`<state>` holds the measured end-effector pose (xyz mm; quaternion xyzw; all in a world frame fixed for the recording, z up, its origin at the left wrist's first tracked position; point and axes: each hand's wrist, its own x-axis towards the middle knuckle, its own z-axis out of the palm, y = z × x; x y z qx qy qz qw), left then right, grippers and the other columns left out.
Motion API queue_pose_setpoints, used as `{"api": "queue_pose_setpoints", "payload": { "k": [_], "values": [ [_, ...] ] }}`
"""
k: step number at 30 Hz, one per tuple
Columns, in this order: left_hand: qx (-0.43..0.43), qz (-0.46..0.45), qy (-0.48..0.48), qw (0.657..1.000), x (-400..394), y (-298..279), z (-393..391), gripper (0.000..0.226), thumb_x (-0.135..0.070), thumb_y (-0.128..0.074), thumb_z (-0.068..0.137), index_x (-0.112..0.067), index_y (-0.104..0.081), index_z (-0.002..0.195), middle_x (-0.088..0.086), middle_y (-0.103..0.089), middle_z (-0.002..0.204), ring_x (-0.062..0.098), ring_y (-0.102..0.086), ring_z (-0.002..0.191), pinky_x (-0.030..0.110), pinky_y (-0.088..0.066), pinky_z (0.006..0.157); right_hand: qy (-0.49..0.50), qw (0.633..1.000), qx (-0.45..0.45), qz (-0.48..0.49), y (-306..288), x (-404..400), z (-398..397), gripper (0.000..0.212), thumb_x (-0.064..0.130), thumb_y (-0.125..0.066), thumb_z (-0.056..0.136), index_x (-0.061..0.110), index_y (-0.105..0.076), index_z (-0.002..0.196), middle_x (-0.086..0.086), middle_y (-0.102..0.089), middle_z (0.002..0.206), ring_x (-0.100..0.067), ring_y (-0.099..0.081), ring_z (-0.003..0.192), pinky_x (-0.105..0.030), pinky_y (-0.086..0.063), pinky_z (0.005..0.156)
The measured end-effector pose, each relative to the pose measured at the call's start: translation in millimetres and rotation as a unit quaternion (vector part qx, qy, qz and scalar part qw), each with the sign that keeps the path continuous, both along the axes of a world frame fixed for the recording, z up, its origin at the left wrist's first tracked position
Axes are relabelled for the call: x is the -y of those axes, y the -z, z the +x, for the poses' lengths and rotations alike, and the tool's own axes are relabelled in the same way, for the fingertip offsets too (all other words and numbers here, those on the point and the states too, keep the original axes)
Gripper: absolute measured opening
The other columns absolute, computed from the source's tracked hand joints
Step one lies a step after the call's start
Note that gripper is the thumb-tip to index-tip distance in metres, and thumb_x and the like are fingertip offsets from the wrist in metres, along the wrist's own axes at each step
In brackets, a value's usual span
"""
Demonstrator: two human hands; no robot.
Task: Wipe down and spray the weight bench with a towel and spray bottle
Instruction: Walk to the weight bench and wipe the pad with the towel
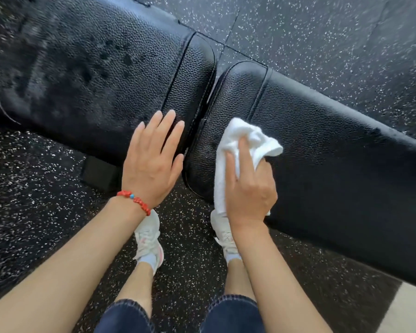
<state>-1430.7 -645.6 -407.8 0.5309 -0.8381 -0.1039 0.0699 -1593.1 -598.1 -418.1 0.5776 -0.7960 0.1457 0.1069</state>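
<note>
A black padded weight bench (334,150) runs across the view in two pads with a narrow gap between them. The left pad (94,68) carries dark wet spots. My right hand (247,186) presses a bunched white towel (245,138) against the near end of the right pad, beside the gap. My left hand (154,159) lies flat, fingers spread, on the near corner of the left pad and holds nothing; a red bead bracelet is on its wrist. No spray bottle is in view.
Black speckled rubber flooring (322,44) surrounds the bench. My feet in white trainers (149,239) stand close to the bench's near side. A black block of the bench frame (99,171) sits under the left pad. A pale floor patch shows at bottom right.
</note>
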Motion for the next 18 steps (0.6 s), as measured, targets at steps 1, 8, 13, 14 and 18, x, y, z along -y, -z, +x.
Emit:
{"api": "queue_pose_setpoints", "payload": {
  "k": [1, 8, 13, 14, 18],
  "values": [
    [-0.004, 0.005, 0.004, 1.0, 0.6, -0.4, 1.7, 0.047, -0.019, -0.044, 0.09, 0.0, -0.044, 0.134, 0.021, -0.04, 0.141, 0.038, -0.034, 0.132, 0.052, -0.025, 0.107, -0.011, 1.0, -0.002, 0.01, -3.0, -8.4, 5.6, 0.03, 0.035, -0.052, 0.092, 0.015, -0.069, 0.108, -0.006, -0.048, 0.053, -0.019, -0.045, 0.045, -0.029, -0.039, 0.042],
    [-0.035, 0.034, 0.032, 0.998, 4.1, -6.1, 10.1, 0.048, -0.021, -0.043, 0.089, 0.001, -0.046, 0.132, 0.02, -0.04, 0.142, 0.037, -0.033, 0.133, 0.05, -0.025, 0.109, 0.04, 0.999, -0.033, -0.013, -3.5, 72.9, -9.1, 0.021, 0.03, -0.068, 0.08, 0.016, -0.074, 0.094, -0.012, -0.058, 0.055, -0.026, -0.054, 0.046, -0.025, -0.039, 0.04],
    [-0.076, 0.054, 0.067, 0.993, 11.2, -16.1, 23.3, 0.047, -0.02, -0.042, 0.089, 0.003, -0.048, 0.13, 0.022, -0.042, 0.139, 0.039, -0.036, 0.131, 0.051, -0.028, 0.108, 0.092, 0.994, -0.064, -0.014, -2.6, 77.4, 8.4, 0.027, 0.036, -0.055, 0.084, 0.02, -0.073, 0.097, -0.007, -0.056, 0.053, -0.021, -0.052, 0.044, -0.026, -0.039, 0.038],
    [-0.078, 0.053, 0.069, 0.993, 12.6, -17.4, 27.6, 0.047, -0.02, -0.043, 0.089, 0.004, -0.048, 0.129, 0.023, -0.042, 0.139, 0.039, -0.036, 0.131, 0.051, -0.028, 0.108, 0.084, 0.994, -0.072, -0.011, -1.9, 62.0, 17.3, 0.028, 0.036, -0.055, 0.085, 0.019, -0.073, 0.098, -0.007, -0.054, 0.052, -0.02, -0.05, 0.043, -0.027, -0.038, 0.038],
    [-0.069, 0.054, 0.042, 0.995, 18.3, -21.1, 48.3, 0.047, -0.021, -0.043, 0.09, 0.003, -0.048, 0.129, 0.022, -0.042, 0.139, 0.039, -0.035, 0.131, 0.051, -0.027, 0.108, 0.044, 0.996, -0.077, 0.021, -1.0, 10.6, 52.8, 0.028, 0.032, -0.058, 0.088, 0.013, -0.071, 0.103, -0.005, -0.047, 0.05, -0.019, -0.043, 0.042, -0.028, -0.037, 0.038]
  ]
}}
